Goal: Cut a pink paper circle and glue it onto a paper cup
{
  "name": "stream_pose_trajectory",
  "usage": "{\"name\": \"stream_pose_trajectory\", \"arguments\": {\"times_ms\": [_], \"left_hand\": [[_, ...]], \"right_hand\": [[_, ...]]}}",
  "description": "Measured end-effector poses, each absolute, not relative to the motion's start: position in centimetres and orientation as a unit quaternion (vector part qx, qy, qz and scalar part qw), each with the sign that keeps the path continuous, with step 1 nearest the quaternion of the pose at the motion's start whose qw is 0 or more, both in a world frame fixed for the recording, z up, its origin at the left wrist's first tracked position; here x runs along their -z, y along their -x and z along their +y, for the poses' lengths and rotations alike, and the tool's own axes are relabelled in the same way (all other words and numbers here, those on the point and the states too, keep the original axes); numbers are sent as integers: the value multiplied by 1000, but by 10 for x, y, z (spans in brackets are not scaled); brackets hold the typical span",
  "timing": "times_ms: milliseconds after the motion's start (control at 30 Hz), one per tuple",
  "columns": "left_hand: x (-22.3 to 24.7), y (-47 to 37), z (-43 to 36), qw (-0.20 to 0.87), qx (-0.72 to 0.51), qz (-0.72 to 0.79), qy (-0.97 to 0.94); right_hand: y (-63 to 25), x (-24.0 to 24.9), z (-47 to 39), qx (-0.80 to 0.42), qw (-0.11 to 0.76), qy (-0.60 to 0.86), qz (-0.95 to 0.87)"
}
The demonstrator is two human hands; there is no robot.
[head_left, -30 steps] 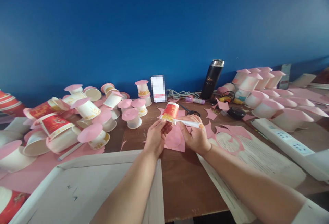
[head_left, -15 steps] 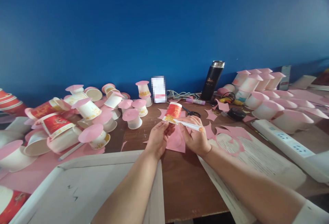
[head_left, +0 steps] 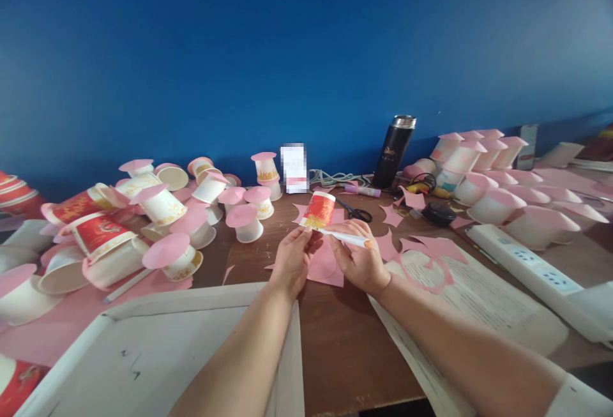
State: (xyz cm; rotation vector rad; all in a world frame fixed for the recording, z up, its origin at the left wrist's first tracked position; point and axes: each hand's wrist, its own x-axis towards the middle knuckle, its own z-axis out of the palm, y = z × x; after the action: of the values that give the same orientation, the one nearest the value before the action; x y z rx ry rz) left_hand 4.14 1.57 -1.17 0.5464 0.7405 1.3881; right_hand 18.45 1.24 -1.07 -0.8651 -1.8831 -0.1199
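Observation:
My left hand [head_left: 293, 256] pinches the lower rim of a red paper cup [head_left: 320, 207] with a gold pattern, tilted above the table. In my right hand [head_left: 361, 260] is a white pen-shaped tube [head_left: 347, 237] with an orange mark near its back end. The tube's tip meets the cup's rim beside my left fingertips; whether anything comes out of it is too small to tell. Under both hands lies a pink paper sheet [head_left: 325, 265]. Just behind them, black scissors [head_left: 360, 214] rest on the table among pink paper scraps [head_left: 391, 215].
Several paper cups with pink discs [head_left: 242, 220] crowd the left. More pink-topped cups [head_left: 495, 205] stand at the right, behind a white power strip [head_left: 527, 264]. A black flask [head_left: 393, 152] and a phone [head_left: 294, 168] stand by the blue wall. A white box lid [head_left: 191, 347] lies front left.
The tube in my right hand has tilted flatter along the cup's rim. My left hand keeps hold of the cup. The whole view has shifted slightly.

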Motion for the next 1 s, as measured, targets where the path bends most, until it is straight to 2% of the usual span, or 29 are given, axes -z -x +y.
{"name": "stream_pose_trajectory", "arguments": {"times_ms": [1000], "left_hand": [[13,-43,13,630,-602,369,-322]], "right_hand": [[-185,10,12,48,509,376,-773]]}}
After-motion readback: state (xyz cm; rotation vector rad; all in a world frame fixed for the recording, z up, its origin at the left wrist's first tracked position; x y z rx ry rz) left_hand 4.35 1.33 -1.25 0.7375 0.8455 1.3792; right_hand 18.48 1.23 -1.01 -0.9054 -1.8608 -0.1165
